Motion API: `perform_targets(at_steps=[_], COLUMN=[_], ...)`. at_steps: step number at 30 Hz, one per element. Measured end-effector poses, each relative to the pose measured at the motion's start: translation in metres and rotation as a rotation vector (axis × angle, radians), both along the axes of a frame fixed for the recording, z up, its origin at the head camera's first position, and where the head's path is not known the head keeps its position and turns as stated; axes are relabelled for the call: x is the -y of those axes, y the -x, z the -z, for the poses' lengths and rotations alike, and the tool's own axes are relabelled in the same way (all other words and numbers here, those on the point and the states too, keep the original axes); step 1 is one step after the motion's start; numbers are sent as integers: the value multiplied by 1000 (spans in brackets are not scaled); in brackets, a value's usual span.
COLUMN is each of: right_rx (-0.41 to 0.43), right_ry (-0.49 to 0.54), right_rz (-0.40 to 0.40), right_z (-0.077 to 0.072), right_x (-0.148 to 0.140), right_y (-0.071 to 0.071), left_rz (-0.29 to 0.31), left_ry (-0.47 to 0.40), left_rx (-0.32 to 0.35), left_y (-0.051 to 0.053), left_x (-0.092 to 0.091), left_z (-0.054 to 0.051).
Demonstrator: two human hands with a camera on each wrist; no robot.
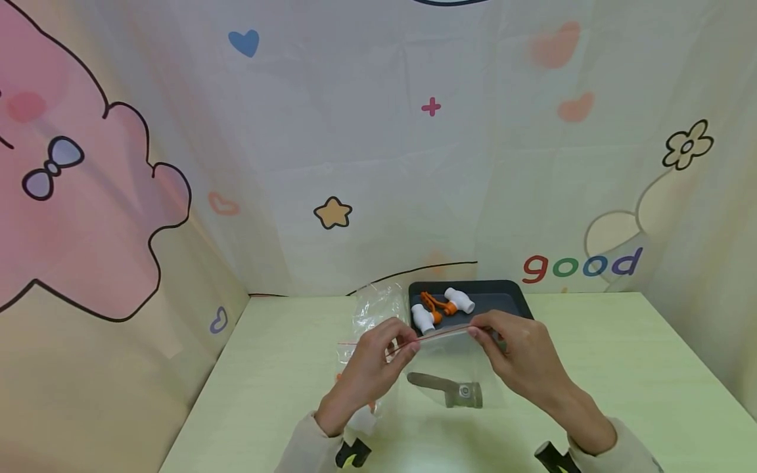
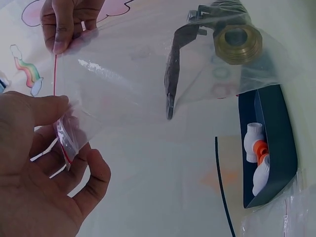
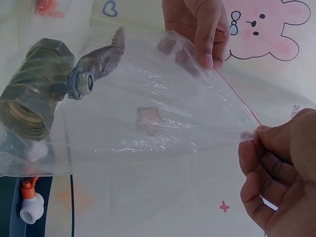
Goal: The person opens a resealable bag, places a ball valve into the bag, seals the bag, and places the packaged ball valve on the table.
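Note:
A clear zip bag with a red seal line hangs between my two hands. Inside, at its bottom, lies a brass ball valve with a long lever handle; its threaded opening shows in the left wrist view. My left hand pinches the left end of the bag's top edge between thumb and fingers. At the opposite end, my right hand pinches the same edge. The top edge between the hands is stretched nearly straight, and the bag is held above the table.
A dark tray stands at the back of the table, holding white plastic valves with orange handles. Left of it lies another clear bag. Orange and white pieces lie partly behind my left forearm. A printed curtain closes the back.

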State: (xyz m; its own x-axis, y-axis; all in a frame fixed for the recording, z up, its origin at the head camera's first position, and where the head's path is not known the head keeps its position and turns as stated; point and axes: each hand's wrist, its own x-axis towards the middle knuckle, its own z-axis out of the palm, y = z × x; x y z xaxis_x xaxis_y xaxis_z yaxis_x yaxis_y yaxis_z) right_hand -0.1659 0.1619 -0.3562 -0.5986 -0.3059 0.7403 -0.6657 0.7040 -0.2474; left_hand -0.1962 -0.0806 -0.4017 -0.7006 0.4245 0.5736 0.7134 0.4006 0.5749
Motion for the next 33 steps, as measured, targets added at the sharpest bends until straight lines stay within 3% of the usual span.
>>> perform_targets(at_steps=[6,14,23,30,33], right_rx=[-13,-10,-17,16,18], right_ry=[7,11,5,5,3], right_rz=[-1,-10,12,24,28], right_z=[0,2,0,0,0], right_x=[-2,-4,-8,-9,-9], right_y=[1,2,2,1,1], left_rz=[27,13,18,19,17], left_ry=[-6,10,-4,11,12], left_rx=[40,-2,96,15,20], left_y=[0,1,1,2,2], left_x=[4,3,8,7,7], left_z=[2,2,4,5,5])
